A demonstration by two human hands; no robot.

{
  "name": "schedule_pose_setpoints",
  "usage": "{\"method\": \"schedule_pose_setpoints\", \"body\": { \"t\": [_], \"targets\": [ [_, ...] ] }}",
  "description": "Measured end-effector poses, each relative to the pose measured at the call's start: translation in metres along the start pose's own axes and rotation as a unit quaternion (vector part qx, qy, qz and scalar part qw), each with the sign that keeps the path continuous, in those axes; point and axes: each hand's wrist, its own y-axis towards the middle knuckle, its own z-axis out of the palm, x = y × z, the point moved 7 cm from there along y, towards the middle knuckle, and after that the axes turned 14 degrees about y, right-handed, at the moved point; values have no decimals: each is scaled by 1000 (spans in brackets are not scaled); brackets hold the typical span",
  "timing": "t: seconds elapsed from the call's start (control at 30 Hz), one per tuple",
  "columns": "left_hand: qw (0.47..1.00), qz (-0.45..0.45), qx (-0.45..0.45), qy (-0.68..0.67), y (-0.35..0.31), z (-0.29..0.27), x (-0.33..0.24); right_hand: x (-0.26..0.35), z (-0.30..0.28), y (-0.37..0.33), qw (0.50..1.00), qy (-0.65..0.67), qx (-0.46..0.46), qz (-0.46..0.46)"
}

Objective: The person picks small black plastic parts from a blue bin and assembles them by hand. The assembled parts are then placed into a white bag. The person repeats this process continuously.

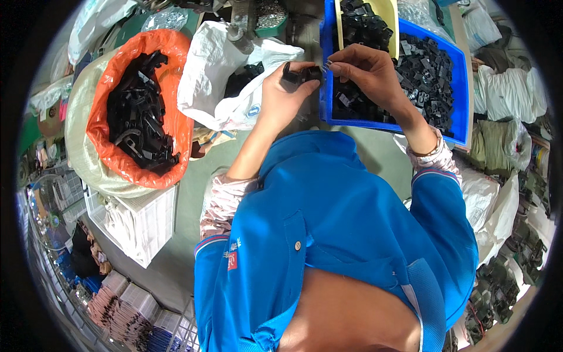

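My left hand [278,101] is closed around a black plastic part [293,77], its thumb along the near side. Just to the right, my right hand [370,71] pinches a small, thin silvery metal piece [326,66] between thumb and fingertips, close to the end of the black part. Whether that piece is a spring or a pin is too small to tell. Below the right hand stands a blue bin [404,130] holding many small black pieces [427,73]. In its upper left sits a yellow tray [394,26] with more black pieces.
Left of my hands, a white sack [202,79] stands open with black parts inside. Farther left, an orange bag [183,76] is filled with black plastic parts [138,111]. Below it is a white crate [143,234]. A green box [275,30] of small metal bits stands at the back.
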Motion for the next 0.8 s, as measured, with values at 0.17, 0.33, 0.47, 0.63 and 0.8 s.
{"method": "schedule_pose_setpoints", "body": {
  "t": [0.17, 0.33, 0.47, 0.63, 0.8],
  "targets": [
    [999, 27, -34, 21, -8, -11, -11, 6, 20, 14, 996, -80, 36, -8],
    [997, 9, -55, 46, -14, -21, -17, 34, 46, 14, 928, -282, 120, -211],
    [995, 3, -91, 47, -16, -26, -12, 40, 64, 20, 904, -322, 145, -238],
    [994, 17, -107, -30, -19, -29, -9, 10, 50, 40, 984, -131, 86, -83],
    [987, 5, -150, -63, -20, -38, 0, -25, 48, 26, 994, 70, -11, 82]
  ]
}}
